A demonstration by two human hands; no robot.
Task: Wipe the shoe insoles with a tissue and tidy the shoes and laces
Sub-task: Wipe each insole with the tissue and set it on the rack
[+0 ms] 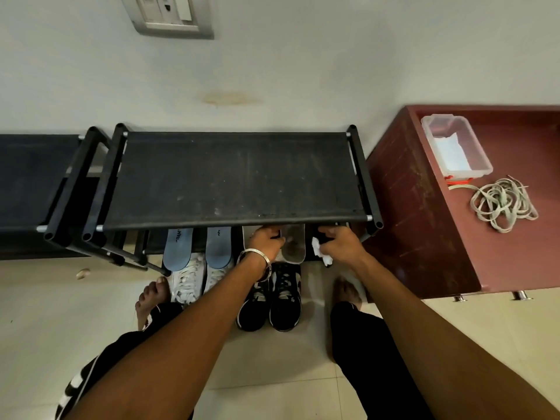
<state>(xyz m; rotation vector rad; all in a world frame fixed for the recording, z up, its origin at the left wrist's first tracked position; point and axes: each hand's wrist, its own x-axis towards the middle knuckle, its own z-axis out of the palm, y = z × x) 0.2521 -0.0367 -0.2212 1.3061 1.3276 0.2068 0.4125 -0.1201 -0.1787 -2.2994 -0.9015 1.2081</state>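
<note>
I am looking down from the head camera at a black fabric-topped shoe rack [236, 177] standing against a pale wall. My left hand [266, 242], a metal bangle [254, 256] sitting on its wrist, is reaching under the front edge of the rack's top shelf, its fingers curling around something dark beside a grey insole [293, 247]; the shelf is hiding the fingertips, so I cannot say for certain what they are gripping. My right hand [341, 244] is clenching a crumpled white tissue [321, 253], which is poking out below the fingers, just to the right of the grey insole. The grey insole is leaning on the lower shelf, its heel end pointing towards me. Two blue insoles [198, 248] are leaning side by side to the left. On the tiled floor below, a pair of white lace-up sneakers [191, 281] is sitting under the blue insoles, and a pair of black sneakers with grey panels [271, 298] is sitting under the grey one. To the right, a dark red cabinet [424, 222] is carrying a clear plastic box [456, 147] and a tangle of pale laces [503, 204].
</note>
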